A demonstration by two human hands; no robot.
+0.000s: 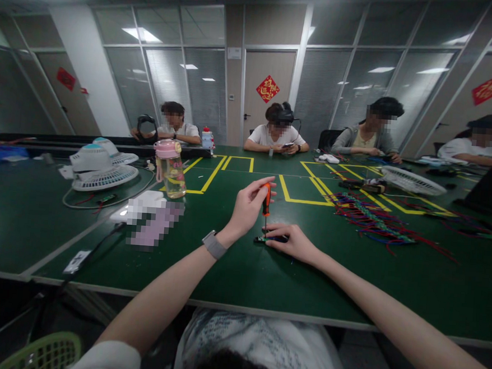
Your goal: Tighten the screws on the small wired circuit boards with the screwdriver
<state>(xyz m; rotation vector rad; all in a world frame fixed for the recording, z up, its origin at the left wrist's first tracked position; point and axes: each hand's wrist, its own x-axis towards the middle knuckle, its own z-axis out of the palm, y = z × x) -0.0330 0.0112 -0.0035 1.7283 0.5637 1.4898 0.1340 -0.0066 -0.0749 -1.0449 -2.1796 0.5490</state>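
Note:
My left hand (pixel 248 205) is closed round the orange and black handle of a screwdriver (pixel 266 201), which stands upright with its shaft pointing down. The tip meets a small dark circuit board (pixel 260 240) lying on the green table. My right hand (pixel 289 242) presses the board from the right, its fingers on the board's right part, which they partly cover.
On the green table (pixel 224 261) a pink bottle (pixel 170 171) and white fan parts (pixel 99 168) stand at the left. Boards with red and blue wires (pixel 374 219) lie at the right. Several people sit across the table.

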